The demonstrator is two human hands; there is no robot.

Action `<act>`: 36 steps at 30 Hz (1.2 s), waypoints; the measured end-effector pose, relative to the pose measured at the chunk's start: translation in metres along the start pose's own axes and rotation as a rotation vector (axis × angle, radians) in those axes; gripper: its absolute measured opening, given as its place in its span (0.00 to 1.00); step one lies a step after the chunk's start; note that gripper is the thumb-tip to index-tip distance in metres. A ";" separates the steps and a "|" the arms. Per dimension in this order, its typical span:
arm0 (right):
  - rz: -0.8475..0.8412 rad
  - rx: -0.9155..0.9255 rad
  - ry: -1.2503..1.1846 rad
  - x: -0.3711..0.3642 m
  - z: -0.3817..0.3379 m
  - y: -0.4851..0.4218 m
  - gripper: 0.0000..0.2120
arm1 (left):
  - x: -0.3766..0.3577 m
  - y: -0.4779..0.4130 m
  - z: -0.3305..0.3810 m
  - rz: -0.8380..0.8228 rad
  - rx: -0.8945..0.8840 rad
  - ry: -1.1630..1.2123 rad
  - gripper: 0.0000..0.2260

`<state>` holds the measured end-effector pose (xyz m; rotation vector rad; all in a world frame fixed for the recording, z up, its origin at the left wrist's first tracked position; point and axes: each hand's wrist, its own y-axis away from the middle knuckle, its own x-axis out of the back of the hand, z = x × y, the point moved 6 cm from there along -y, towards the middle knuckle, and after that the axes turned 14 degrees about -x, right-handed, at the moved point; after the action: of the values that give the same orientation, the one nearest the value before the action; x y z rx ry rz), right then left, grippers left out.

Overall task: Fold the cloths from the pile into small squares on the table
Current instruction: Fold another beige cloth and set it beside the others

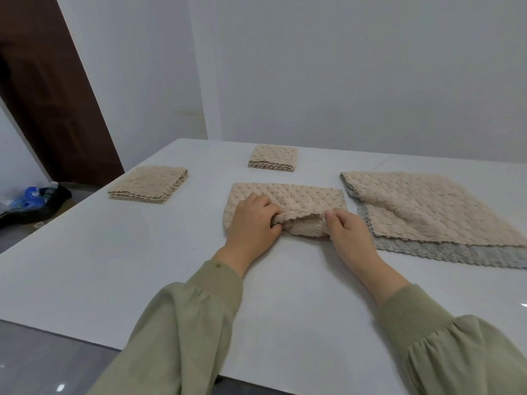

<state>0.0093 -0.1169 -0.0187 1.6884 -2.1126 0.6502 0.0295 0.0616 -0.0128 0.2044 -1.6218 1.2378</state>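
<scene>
Mid-fold, left hand and right hand pinch the beige cloth at 6 o'clock; next, probably carry that edge toward 12 o'clock.

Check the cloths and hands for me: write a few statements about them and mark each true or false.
1. The left hand and the right hand both grip the half-folded beige cloth at its near edge. True.
2. Three folded squares lie on the white table. False: there are two, the left folded square and the far folded square.
3. In the pile on the right, the top beige cloth lies on a grey cloth. True.
4. The half-folded beige cloth overlaps the left folded square. False: bare table lies between them.
</scene>
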 end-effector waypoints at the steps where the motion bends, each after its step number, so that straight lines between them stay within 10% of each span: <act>1: 0.011 -0.004 0.006 0.001 0.001 0.000 0.18 | 0.001 0.002 -0.001 0.005 0.003 0.016 0.07; 10: 0.100 0.095 0.127 0.017 -0.006 0.000 0.14 | 0.041 0.012 -0.008 0.284 -0.062 0.113 0.08; 19: 0.008 0.084 0.167 0.023 -0.003 -0.005 0.13 | 0.011 0.017 0.016 -0.143 -0.191 0.067 0.12; 25: -0.052 0.076 0.282 0.024 -0.002 -0.004 0.13 | 0.041 0.014 0.021 0.171 -0.281 0.066 0.07; 31: -0.299 -0.069 0.237 0.032 -0.001 -0.001 0.17 | 0.026 0.032 0.000 -0.223 0.278 0.864 0.16; 36: -0.093 0.122 0.461 0.018 -0.006 0.002 0.22 | 0.024 0.025 -0.010 -0.108 0.219 0.490 0.13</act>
<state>0.0034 -0.1278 -0.0038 1.5054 -1.6907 1.0420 0.0085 0.0905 -0.0093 0.1105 -1.0434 1.2633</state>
